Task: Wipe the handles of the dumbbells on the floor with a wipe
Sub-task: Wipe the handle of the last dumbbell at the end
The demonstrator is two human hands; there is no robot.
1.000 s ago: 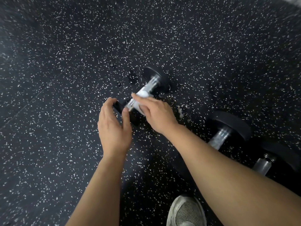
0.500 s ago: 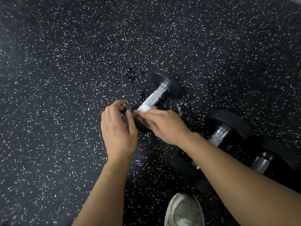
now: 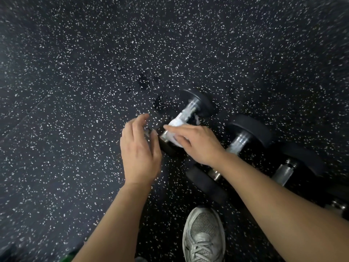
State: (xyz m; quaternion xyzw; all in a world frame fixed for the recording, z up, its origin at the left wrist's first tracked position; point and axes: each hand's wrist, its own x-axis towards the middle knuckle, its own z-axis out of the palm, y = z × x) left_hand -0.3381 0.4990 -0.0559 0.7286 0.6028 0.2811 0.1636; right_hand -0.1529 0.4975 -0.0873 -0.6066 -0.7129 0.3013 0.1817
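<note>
Three black-headed dumbbells with metal handles lie side by side on the speckled floor. On the leftmost dumbbell [image 3: 191,108], my right hand [image 3: 197,143] holds a white wipe [image 3: 176,123] wrapped over the near part of the handle, fingers curled round it. My left hand [image 3: 140,148] hovers at that dumbbell's near head [image 3: 167,146], fingers loosely straight and the thumb against the head. The second dumbbell [image 3: 240,141] and third dumbbell [image 3: 283,172] lie to the right, partly hidden by my right forearm.
A grey sneaker [image 3: 204,235] stands near the bottom, just below the second dumbbell's near head. Wet spots [image 3: 143,83] mark the black speckled floor [image 3: 75,129] beyond the first dumbbell. Another metal handle [image 3: 338,206] peeks out at the right edge.
The leftmost dumbbell has shifted right, closer to the second one. My left hand's fingers have loosened from its near head. My right hand stays on the handle with the wipe.
</note>
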